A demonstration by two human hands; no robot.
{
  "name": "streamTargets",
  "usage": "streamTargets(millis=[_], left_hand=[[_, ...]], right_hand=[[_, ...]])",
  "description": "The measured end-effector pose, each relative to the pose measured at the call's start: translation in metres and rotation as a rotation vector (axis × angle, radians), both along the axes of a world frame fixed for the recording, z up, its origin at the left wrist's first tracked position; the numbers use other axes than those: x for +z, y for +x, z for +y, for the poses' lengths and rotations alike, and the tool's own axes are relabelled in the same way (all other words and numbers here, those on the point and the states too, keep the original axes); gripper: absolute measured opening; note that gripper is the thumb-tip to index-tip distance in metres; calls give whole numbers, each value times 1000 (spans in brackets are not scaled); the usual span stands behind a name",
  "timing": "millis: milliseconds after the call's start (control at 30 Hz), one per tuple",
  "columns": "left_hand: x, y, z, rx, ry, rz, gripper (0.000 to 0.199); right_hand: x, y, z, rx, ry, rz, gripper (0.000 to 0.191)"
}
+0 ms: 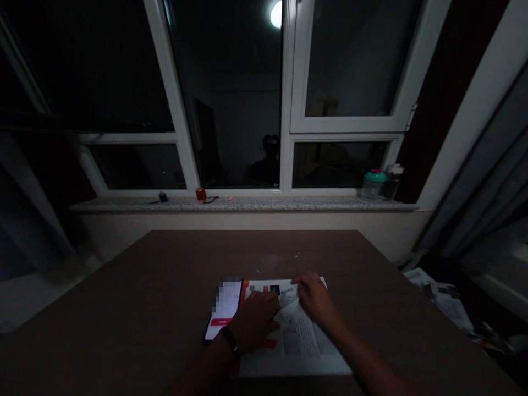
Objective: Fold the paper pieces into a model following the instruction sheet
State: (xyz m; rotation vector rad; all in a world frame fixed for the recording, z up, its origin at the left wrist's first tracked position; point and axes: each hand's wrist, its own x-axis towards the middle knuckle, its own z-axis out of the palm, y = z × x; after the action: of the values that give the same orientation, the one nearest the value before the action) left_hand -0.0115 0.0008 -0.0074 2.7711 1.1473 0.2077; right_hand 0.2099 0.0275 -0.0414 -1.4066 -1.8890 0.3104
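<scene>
Currently, our left hand (pixel 252 320), fingers together, lies flat on a printed sheet (pixel 301 344) on the brown table (pixel 124 330), beside a phone (pixel 223 311); our right hand (pixel 314 297) curls narrowly at the sheet's top edge, grip unclear, and a hard drag could crease or tear it.

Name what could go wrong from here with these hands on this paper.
The left hand presses the printed sheet right beside the lit smartphone, so a slip could knock the phone across the brown table. The right hand sits on a raised, rumpled part of the sheet, which might crease or tear. Dim light could also hide small print.
</scene>
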Motion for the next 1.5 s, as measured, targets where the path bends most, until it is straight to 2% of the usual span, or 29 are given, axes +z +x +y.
streamTargets(millis=[133, 267, 367, 500, 633, 833, 933, 1067, 1267, 1400, 1500], left_hand=[[-8, -7, 5, 9, 47, -56, 31], [-9, -9, 7, 103, 145, -42, 31], [-5, -7, 6, 168, 151, -10, 30], [-2, -6, 5, 184, 108, -22, 27], [-7, -8, 6, 185, 92, -92, 28], [-13, -11, 11, 158, 42, -143, 50], [-5, -12, 10, 152, 82, -180, 46], [1, -13, 10, 151, 29, -141, 32], [-11, -16, 15, 200, 18, -185, 27], [-12, -14, 16, 197, -28, -237, 24], [-12, -12, 15, 152, -29, -244, 25]], right_hand=[[3, 2, -3, 88, -15, -71, 23], [6, 0, -7, 142, -35, -90, 20], [8, 0, -10, 216, -38, -99, 27], [12, 0, -13, 323, -36, -153, 40], [15, 0, -14, 367, -21, -150, 27], [19, -1, -18, 432, -20, -112, 6], [20, 0, -19, 420, -35, -128, 13], [18, 2, -18, 387, -62, -159, 21], [16, 1, -16, 421, -59, -182, 41], [14, -2, -14, 357, -56, -189, 37], [14, -5, -12, 291, -62, -185, 24]])
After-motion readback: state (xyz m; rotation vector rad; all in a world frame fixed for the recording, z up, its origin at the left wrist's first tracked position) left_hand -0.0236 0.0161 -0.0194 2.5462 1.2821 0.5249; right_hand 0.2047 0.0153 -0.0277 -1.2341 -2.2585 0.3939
